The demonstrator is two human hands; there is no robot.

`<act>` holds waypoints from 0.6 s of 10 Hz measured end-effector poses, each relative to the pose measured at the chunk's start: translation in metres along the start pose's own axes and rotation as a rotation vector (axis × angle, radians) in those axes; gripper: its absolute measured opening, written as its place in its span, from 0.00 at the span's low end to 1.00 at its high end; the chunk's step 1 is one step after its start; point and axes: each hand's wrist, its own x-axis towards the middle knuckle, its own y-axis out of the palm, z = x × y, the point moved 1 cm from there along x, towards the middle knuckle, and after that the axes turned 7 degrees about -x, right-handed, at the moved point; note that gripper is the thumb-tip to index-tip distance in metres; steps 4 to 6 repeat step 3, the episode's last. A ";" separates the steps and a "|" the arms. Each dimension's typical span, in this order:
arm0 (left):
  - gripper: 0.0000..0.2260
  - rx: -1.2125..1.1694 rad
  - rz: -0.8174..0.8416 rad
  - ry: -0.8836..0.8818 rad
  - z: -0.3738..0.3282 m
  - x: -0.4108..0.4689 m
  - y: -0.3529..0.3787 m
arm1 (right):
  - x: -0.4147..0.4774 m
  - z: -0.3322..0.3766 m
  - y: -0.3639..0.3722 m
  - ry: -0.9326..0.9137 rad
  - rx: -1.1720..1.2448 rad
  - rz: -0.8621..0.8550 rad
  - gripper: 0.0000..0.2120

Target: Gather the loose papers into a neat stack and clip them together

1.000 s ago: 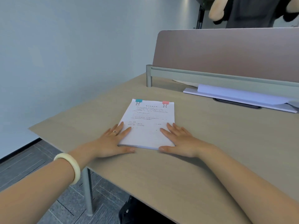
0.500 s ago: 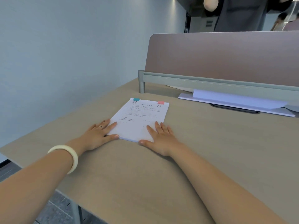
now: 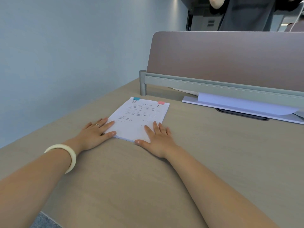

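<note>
A squared stack of white printed papers (image 3: 138, 117) lies flat on the beige desk (image 3: 213, 153). A teal binder clip (image 3: 136, 99) grips its far left corner and a pink binder clip (image 3: 160, 103) its far right corner. My left hand (image 3: 94, 133) lies flat, fingers spread, on the desk with its fingertips over the stack's near left corner. My right hand (image 3: 158, 138) lies flat with its fingers on the near right corner. Neither hand grips anything.
A brown divider panel (image 3: 230, 60) on a grey rail (image 3: 213, 83) bounds the desk's far side. More white sheets (image 3: 238, 104) lie under the rail at the right. A person in dark clothes (image 3: 246, 12) stands behind the panel. A wall runs along the left.
The view has tilted up and drawn back, so the papers look further off. Both hands stay flat on the stack's near corners. The stack has not shifted.
</note>
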 end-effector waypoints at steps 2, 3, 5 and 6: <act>0.42 -0.066 -0.044 -0.067 0.000 -0.004 0.002 | -0.005 0.001 0.001 -0.001 0.037 -0.042 0.38; 0.36 -0.178 -0.135 -0.109 -0.002 -0.013 0.003 | -0.016 -0.001 -0.001 -0.038 0.159 -0.137 0.38; 0.36 -0.178 -0.135 -0.109 -0.002 -0.013 0.003 | -0.016 -0.001 -0.001 -0.038 0.159 -0.137 0.38; 0.36 -0.178 -0.135 -0.109 -0.002 -0.013 0.003 | -0.016 -0.001 -0.001 -0.038 0.159 -0.137 0.38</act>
